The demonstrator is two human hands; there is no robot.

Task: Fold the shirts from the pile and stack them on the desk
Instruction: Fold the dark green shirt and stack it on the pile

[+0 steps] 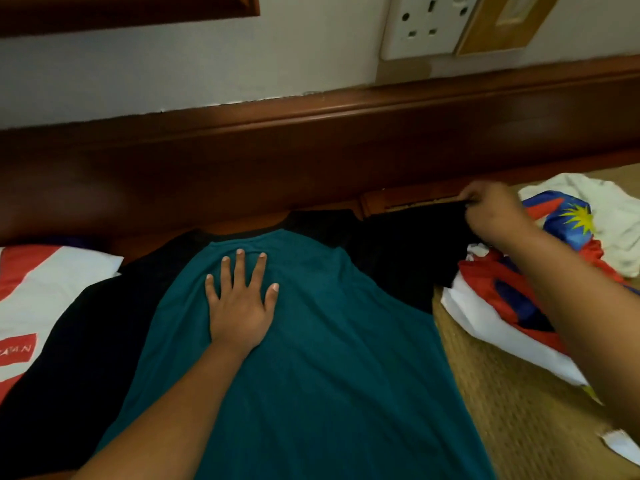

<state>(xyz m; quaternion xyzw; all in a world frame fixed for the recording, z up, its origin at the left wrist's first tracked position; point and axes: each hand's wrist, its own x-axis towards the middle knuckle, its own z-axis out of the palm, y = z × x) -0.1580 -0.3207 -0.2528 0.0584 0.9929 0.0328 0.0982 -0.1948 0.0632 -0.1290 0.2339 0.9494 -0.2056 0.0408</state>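
Observation:
A teal shirt with black sleeves lies spread flat on the desk, neck toward the wall. My left hand presses flat on its upper chest with fingers spread. My right hand pinches the end of the shirt's black right sleeve, held out to the right near the wall. A pile of shirts, red, blue, yellow and white, lies at the right under my right forearm. A folded white and red shirt sits at the left.
A dark wooden back rail runs along the wall behind the shirt. A woven mat surface shows at the right front. A wall socket is above.

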